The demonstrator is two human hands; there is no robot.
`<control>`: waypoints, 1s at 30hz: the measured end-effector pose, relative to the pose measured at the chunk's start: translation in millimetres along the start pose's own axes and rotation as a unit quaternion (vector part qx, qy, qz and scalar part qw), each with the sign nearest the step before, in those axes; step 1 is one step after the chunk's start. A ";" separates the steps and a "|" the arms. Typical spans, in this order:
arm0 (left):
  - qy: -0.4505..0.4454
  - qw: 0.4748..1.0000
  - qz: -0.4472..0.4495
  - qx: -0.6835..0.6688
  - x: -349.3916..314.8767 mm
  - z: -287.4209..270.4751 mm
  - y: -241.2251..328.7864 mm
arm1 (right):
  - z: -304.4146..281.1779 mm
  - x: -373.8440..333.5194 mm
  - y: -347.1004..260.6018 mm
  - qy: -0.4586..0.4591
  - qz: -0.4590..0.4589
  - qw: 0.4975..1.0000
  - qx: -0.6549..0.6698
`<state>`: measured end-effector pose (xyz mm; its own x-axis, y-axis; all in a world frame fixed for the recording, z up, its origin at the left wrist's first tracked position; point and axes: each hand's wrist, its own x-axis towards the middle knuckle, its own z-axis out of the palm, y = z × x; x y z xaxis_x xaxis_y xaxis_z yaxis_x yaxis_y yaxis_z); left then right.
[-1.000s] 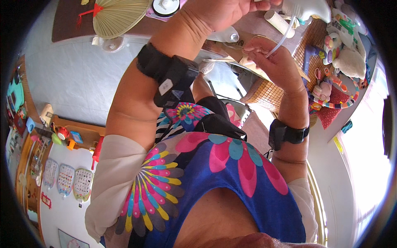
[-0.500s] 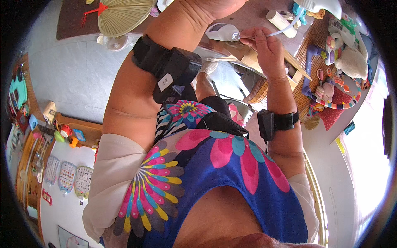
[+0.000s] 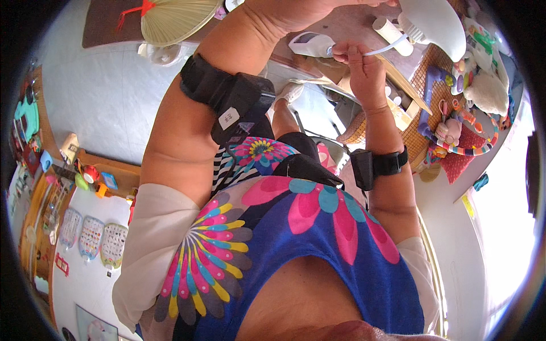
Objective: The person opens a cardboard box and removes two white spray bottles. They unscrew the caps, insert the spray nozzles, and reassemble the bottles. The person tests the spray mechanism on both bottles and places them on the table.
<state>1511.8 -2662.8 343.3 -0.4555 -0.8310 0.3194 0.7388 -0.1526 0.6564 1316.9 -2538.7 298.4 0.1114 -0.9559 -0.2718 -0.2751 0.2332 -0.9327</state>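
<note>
My left hand (image 3: 293, 12) reaches across the top edge, which cuts off part of it. Its fingertips meet a large white spray head (image 3: 442, 28) with a ribbed collar, and appear closed on it. From that collar a thin pale tube (image 3: 392, 47) runs down to my right hand (image 3: 364, 74). Thumb and fingers of this hand are pinched together around the tube's lower end. Just left of them lies a white bottle (image 3: 310, 44) with a dark label and a clear neck pointed at my fingertips. Whether the tube end enters the neck is hidden by my fingers.
A white cylinder (image 3: 393, 35) lies on the table behind the tube. A pleated fan (image 3: 179, 20) rests at the far left. Below my right hand is an open wooden drawer (image 3: 406, 111). Plush toys (image 3: 488, 91) and a purple frame (image 3: 425, 108) crowd the right side.
The spray head has come lower and further into view, and its tube is less steep. My left hand's fingers now show at the top edge. The right hand keeps its pinch.
</note>
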 end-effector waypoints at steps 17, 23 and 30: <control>-0.109 0.883 -0.121 0.441 -58.3 1.4 -19.4 | -21.4 -33.3 -74.1 0.056 -0.004 0.995 -0.077; -0.045 0.866 -0.042 0.497 -97.5 -33.2 -74.4 | -2.0 -20.3 -40.9 0.072 -0.022 0.936 -0.344; 0.007 0.784 -0.120 0.609 -148.7 -56.2 -146.3 | 14.8 -14.7 -22.9 0.074 -0.095 0.899 -0.422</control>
<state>1499.3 -2547.0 161.4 -0.4976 -0.8632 0.0852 -0.3937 0.3122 0.8646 1335.7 -2527.4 320.2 0.1212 -0.9921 -0.0335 -0.8978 -0.0951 -0.4300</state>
